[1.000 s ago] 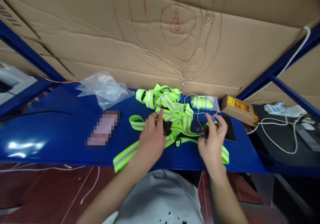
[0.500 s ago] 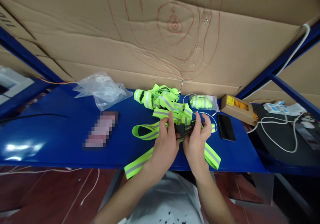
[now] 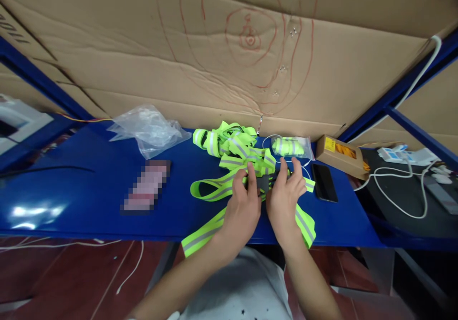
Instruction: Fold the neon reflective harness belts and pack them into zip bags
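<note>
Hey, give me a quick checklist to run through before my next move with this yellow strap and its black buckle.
1. Both hands on the buckle: ok. The left hand and right hand pinch the black buckle between them.
2. Buckle halves joined: cannot tell, the fingers cover it.
3. Strap separate from the rest: not ok. The yellow strap overlaps the strap pile behind it.
4. Strap fully on the surface: not ok. An end hangs over the front edge of the blue table.
5. Phone clear of the hands: ok. The phone lies apart, to the right.
</note>
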Tool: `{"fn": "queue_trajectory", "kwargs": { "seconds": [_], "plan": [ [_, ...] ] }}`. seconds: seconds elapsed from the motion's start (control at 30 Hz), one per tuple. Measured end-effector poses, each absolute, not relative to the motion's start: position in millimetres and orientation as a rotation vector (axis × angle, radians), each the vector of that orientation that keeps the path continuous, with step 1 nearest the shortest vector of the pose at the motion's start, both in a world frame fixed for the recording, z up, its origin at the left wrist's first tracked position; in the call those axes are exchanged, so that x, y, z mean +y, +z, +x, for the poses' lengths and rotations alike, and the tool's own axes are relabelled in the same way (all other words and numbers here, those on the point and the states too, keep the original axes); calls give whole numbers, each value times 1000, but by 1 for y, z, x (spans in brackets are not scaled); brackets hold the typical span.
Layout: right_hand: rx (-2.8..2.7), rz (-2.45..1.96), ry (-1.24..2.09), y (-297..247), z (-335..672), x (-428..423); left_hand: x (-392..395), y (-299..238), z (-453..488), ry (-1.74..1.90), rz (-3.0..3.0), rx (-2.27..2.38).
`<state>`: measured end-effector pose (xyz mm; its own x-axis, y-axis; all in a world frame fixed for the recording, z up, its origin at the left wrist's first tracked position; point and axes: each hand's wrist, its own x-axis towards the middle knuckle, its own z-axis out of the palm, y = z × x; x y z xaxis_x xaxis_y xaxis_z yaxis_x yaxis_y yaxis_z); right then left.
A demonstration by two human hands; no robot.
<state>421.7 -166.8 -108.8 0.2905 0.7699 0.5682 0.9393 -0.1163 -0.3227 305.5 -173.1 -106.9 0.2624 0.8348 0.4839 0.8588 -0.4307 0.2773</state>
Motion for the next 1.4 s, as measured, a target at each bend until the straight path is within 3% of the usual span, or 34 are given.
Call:
{"fn": "queue_trajectory", "kwargs": {
  "seconds": [0.27,0.4,0.53,0.73,1.07,1.27,1.4],
  "plan": [
    [-1676,-1789,-268,-116,422,-165,-167,-108,310,-1034,-2512,-1532],
    [-1885,-1405,124,-114,444,-175,-152,-108,293,-1214,-2579,-1584],
    [-1789,-1299,409,-100,474,-183,-151,-98,275,-1421,-2655,-1529],
    [-1848,-1120,845,-41,486,-169,-158,-38,268,-1488,-2607,-1196],
    [-1670,-870,880,40,482,-136,-100,69,251,-1962,-2987,-560],
    [-1526,-930,850,49,464,-123,-93,49,272,-2291,-3539,-609],
    [-1398,-943,751,43,457,-109,-78,30,284,-2200,-3679,-774]
  ]
}}
